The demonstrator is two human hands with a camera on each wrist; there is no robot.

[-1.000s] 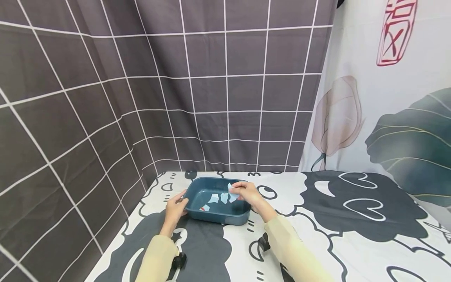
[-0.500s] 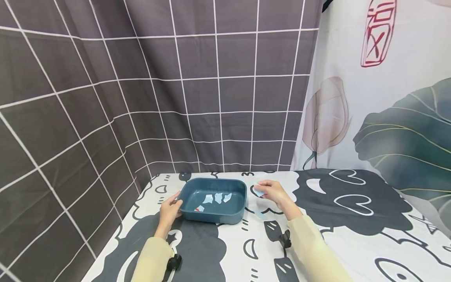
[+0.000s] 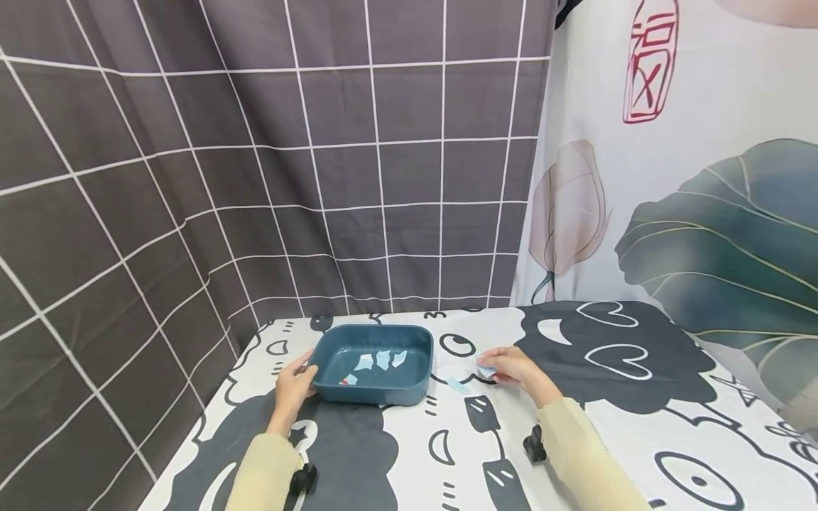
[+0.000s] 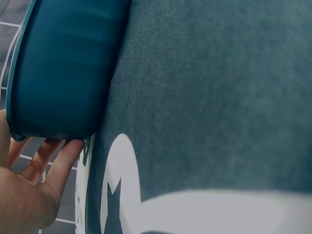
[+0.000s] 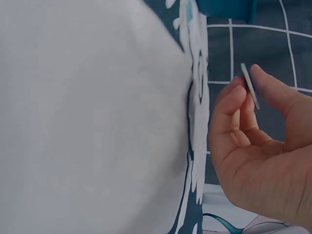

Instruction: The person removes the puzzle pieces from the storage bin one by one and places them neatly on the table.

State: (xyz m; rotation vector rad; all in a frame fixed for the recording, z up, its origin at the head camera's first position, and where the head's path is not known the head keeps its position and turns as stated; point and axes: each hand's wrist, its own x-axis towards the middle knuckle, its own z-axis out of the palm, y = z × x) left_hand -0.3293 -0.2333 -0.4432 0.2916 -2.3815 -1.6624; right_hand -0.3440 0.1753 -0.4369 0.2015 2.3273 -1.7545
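Where cloth (image 3: 348, 461) ends behind the tub (image 3: 367, 395), curtains (image 3: 412, 174) hang.

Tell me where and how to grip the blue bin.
Grip the blue bin probably best by its two short ends, one hand from each side, thumb over the rim: it stands upright, open-topped, longer across than front to back. The left hand holds its left end.

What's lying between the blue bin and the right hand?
The head view shows a loose pale-blue piece on the printed cloth between the blue bin and the right hand, touching neither.
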